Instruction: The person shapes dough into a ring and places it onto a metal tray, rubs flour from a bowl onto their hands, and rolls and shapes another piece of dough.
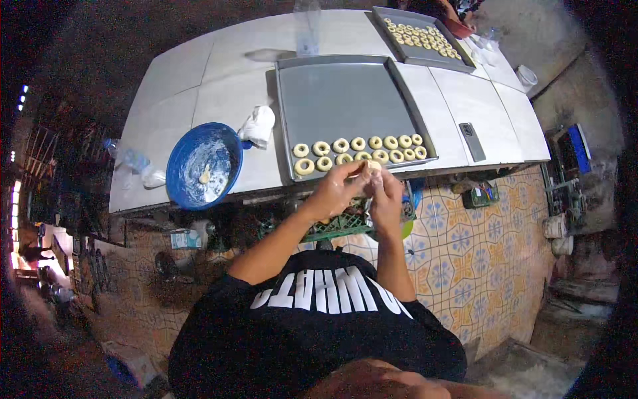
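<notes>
A worker's left hand (337, 193) and right hand (387, 199) met in a narrow pinch, their fingertips closed around a small piece of pale dough (373, 166) above the near edge of a large grey tray (345, 100). The fingers and the dough partly blocked the view of the front row of dough rings (304, 166), one of two rows laid along the tray's near side; the tray's far part lay bare. Left of the tray, a white cloth or bag (258, 126) sat near its side wall, and beside that stood a blue basin (171, 166), its inside streaked with white, a lump of dough (205, 175) at the bottom. Clear plastic (136, 159) lay at the counter's left end, and a clear container (307, 30) stood behind the tray. To the right, a dark phone (472, 141) rested on the pale-tiled counter (442, 93). Farther back, a second tray (425, 56) held many more rings, close to a red bowl (458, 28) and part of another person. Beneath the counter, a green crate (345, 223) was partly hidden behind the worker's forearms, above a floor (458, 246) patterned in orange and blue. Large white capital letters ran across the worker's black shirt (319, 346), upside down to the camera; a blue-and-white packet (185, 239) under the counter bore print too small to make out.
</notes>
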Demonstrator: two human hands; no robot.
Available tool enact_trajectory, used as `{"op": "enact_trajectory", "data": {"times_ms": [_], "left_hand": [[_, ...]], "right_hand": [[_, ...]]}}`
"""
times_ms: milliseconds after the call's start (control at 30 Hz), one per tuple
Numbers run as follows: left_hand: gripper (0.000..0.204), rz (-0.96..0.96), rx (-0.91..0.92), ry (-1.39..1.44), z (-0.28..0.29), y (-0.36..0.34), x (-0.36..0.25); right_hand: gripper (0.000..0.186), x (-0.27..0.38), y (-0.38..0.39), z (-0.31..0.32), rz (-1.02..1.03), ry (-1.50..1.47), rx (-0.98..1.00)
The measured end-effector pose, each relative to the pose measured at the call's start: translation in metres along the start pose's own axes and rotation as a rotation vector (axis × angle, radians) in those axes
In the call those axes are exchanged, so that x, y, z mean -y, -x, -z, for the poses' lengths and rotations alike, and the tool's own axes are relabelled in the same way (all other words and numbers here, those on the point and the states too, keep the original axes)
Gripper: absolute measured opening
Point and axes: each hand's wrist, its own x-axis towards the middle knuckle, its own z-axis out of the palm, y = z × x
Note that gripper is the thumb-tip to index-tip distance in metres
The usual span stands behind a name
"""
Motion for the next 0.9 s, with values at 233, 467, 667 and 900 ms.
{"op": "enact_trajectory", "data": {"times_ms": [233,467,667,900], "left_hand": [[0.031,-0.333,-0.256,-0.313,0.030,0.001,0.012],[0.040,-0.496,-0.248,-0.591,0.032,0.009,0.008],[0.052,-0.327,0.054,-0.374,0.040,0.009,-0.016],[0.041,-0.182,-0.172,-0.263,0.032,0.011,-0.012]], "right_hand": [[0.036,0.019,-0.002,-0.022,-0.331,-0.483,0.097],[0.038,0.015,-0.003,-0.014,-0.189,0.009,0.113],[0.025,0.011,-0.003,-0.011,-0.131,-0.035,0.057],[0.028,0.000,-0.007,-0.031,0.051,-0.088,-0.009]]}}
